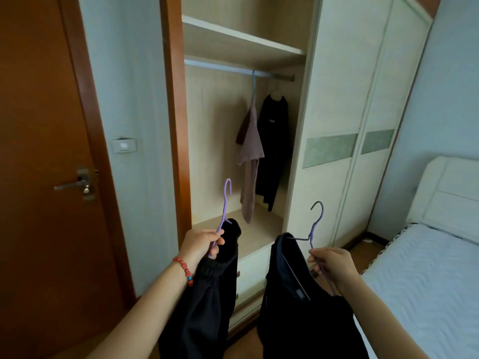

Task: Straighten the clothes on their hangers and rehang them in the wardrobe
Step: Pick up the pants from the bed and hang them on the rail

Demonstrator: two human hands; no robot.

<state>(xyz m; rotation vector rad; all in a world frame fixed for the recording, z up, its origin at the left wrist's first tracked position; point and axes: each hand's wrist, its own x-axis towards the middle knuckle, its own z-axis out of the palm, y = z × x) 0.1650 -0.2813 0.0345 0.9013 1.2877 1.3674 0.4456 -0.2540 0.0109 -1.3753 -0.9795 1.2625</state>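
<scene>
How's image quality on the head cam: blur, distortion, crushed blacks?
Head view: wide-angle bowing bends the door and wardrobe edges; soft overall, dim flat daylight, no glare; dark garments in both hands are crushed to near black, folds barely readable; purple hangers stay distinct.

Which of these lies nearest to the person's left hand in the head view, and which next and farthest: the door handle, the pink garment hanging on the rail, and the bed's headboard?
From the left hand, which grips a purple hanger:
1. Pink garment, up and to the right in the wardrobe.
2. Door handle, to the left on the door.
3. Headboard, far right, past the right hand.
</scene>
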